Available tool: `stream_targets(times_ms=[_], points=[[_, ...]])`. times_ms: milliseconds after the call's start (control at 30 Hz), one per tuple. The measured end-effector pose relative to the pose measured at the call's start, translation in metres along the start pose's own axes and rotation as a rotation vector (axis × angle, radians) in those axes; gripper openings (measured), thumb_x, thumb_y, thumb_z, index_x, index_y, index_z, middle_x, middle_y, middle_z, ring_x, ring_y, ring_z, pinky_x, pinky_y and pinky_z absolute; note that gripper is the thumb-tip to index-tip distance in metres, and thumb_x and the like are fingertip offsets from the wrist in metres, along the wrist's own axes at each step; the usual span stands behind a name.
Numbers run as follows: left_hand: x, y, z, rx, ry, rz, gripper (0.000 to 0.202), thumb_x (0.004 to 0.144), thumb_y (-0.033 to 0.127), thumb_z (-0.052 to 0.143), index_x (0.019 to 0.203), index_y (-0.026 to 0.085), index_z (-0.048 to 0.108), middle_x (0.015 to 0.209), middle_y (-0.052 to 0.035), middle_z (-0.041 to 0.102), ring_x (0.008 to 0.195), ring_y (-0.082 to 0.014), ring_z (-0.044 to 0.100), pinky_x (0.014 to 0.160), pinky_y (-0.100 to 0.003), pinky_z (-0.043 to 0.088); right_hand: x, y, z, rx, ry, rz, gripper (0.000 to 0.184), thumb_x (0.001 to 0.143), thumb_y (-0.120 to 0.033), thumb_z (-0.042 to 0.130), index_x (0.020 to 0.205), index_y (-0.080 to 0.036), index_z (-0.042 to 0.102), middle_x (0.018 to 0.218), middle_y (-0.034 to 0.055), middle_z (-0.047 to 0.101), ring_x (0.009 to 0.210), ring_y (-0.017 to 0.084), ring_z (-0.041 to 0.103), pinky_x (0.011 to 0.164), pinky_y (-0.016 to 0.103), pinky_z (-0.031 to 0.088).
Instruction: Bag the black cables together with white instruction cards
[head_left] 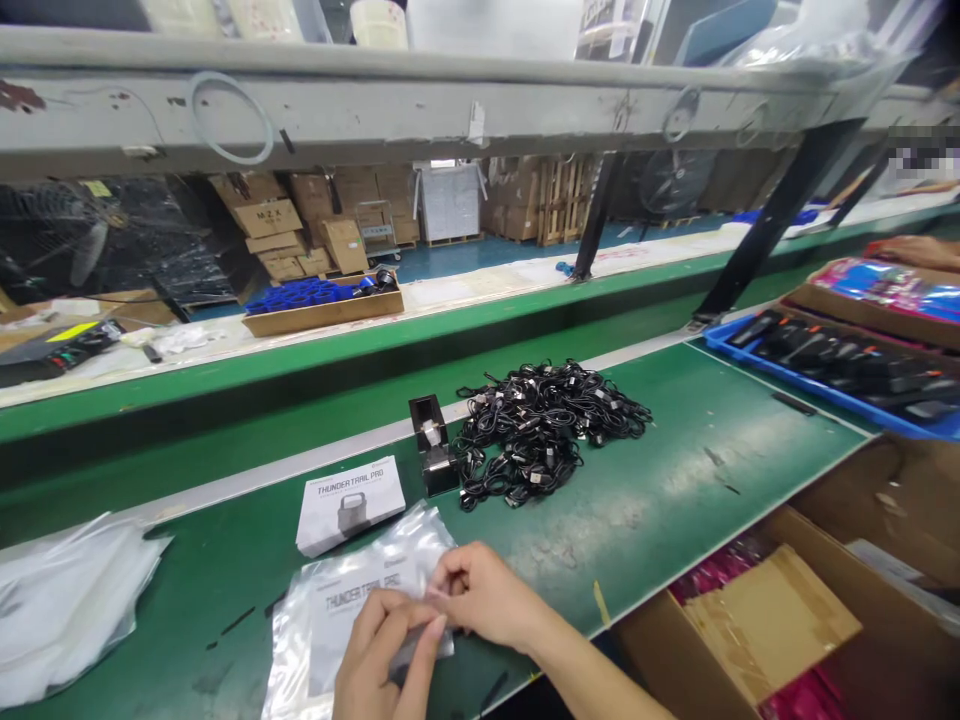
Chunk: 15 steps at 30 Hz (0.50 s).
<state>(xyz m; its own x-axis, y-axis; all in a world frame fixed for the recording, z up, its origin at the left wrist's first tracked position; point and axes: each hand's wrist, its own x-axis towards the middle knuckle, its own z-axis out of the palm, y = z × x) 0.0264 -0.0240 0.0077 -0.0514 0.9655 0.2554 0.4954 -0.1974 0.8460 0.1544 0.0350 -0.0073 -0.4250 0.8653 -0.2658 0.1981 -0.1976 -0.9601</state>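
Observation:
On the green bench in front of me lies a clear plastic bag (289,635) with a printed THUNDERTRAIL PRO leaflet (328,645) inside. My left hand (390,650) pinches the bag near its right edge. Against it, my right hand (480,595) has its fingers closed on the same edge; the fingertips of both hands nearly meet. Just beyond the bag is a stack of matching white leaflets (351,505). A black tape dispenser (435,450) stands to its right, beside a heap of black cables (547,430).
Clear plastic bags (71,610) are piled at left. A blue tray (840,385) of black devices sits at right, with another person's hand (919,250) beyond. An open carton (885,600) stands below the bench edge. A raised ledge holds a cardboard tray (322,318).

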Motion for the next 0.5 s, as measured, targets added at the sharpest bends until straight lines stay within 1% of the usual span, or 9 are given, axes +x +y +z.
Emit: stream_targets(times_ms=[67,100,167,200,233,300,367,433,500], points=[[0.000,-0.004,-0.004,-0.011,0.003,0.011,0.013,0.077,0.031,0.054,0.068,0.025,0.060,0.073,0.0020,0.049,0.069,-0.0148,0.051,0.067,-0.025,0.036,0.004,-0.004,0.009,-0.070,0.035,-0.033,0.001,0.065,-0.013,0.063,0.065,-0.013,0.062,0.051,-0.0058,0.048,0.046,0.005,0.042,0.043,0.015,0.032],[0.000,-0.007,-0.006,-0.011,0.002,0.004,0.012,0.077,0.032,0.055,0.068,0.025,0.060,0.074,0.0021,0.050,0.069,-0.0147,0.051,0.067,-0.025,0.036,0.005,-0.006,0.010,-0.107,0.046,-0.050,0.004,0.063,-0.010,0.064,0.064,-0.013,0.063,0.051,-0.0056,0.049,0.048,0.006,0.044,0.045,0.016,0.032],[0.001,-0.014,-0.008,-0.003,-0.009,-0.029,0.012,0.076,0.033,0.055,0.068,0.025,0.059,0.075,0.0020,0.050,0.072,-0.0153,0.051,0.069,-0.025,0.036,0.002,-0.013,0.005,-0.173,0.062,-0.089,0.004,0.063,-0.012,0.065,0.065,-0.015,0.063,0.055,-0.0043,0.054,0.053,0.009,0.049,0.050,0.018,0.036],[0.001,-0.017,-0.009,0.008,-0.024,-0.048,0.013,0.077,0.034,0.054,0.069,0.025,0.059,0.076,0.0018,0.051,0.074,-0.0159,0.051,0.071,-0.026,0.036,0.000,-0.017,-0.001,-0.248,0.109,-0.121,0.002,0.066,-0.015,0.064,0.067,-0.016,0.063,0.060,-0.0028,0.057,0.058,0.011,0.052,0.054,0.020,0.038],[0.002,-0.021,-0.009,0.026,-0.044,-0.067,0.013,0.077,0.035,0.053,0.069,0.025,0.058,0.077,0.0015,0.051,0.076,-0.0166,0.051,0.072,-0.027,0.035,-0.001,-0.021,-0.010,-0.383,0.192,-0.157,0.003,0.070,-0.017,0.063,0.073,-0.017,0.064,0.068,-0.0006,0.060,0.064,0.013,0.054,0.059,0.022,0.040],[0.003,-0.026,-0.008,0.088,-0.085,-0.081,0.016,0.079,0.036,0.051,0.070,0.025,0.057,0.077,0.0007,0.053,0.078,-0.0183,0.051,0.074,-0.029,0.035,-0.001,-0.028,-0.030,-0.748,0.416,-0.225,0.016,0.076,-0.016,0.058,0.091,-0.018,0.062,0.089,0.0064,0.061,0.080,0.019,0.055,0.068,0.030,0.043],[0.004,-0.030,-0.005,0.179,-0.104,-0.066,0.017,0.079,0.038,0.050,0.070,0.025,0.057,0.076,0.0002,0.054,0.077,-0.0198,0.051,0.073,-0.031,0.035,0.003,-0.031,-0.049,-1.042,0.516,-0.297,0.031,0.078,-0.008,0.053,0.106,-0.018,0.057,0.105,0.0122,0.056,0.092,0.024,0.051,0.074,0.036,0.043],[0.003,-0.031,-0.002,0.262,-0.101,-0.015,0.016,0.079,0.036,0.050,0.070,0.025,0.058,0.074,-0.0001,0.055,0.075,-0.0207,0.050,0.071,-0.033,0.034,0.010,-0.030,-0.064,-1.123,0.435,-0.370,0.036,0.077,-0.004,0.051,0.110,-0.019,0.057,0.105,0.0121,0.057,0.094,0.024,0.051,0.078,0.037,0.043],[0.003,-0.032,0.001,0.311,-0.091,0.039,0.015,0.078,0.033,0.051,0.069,0.024,0.058,0.072,-0.0002,0.055,0.072,-0.0209,0.050,0.070,-0.033,0.034,0.013,-0.026,-0.071,-1.121,0.351,-0.426,0.036,0.078,-0.005,0.050,0.110,-0.020,0.057,0.094,0.0088,0.060,0.088,0.021,0.052,0.078,0.035,0.044]])
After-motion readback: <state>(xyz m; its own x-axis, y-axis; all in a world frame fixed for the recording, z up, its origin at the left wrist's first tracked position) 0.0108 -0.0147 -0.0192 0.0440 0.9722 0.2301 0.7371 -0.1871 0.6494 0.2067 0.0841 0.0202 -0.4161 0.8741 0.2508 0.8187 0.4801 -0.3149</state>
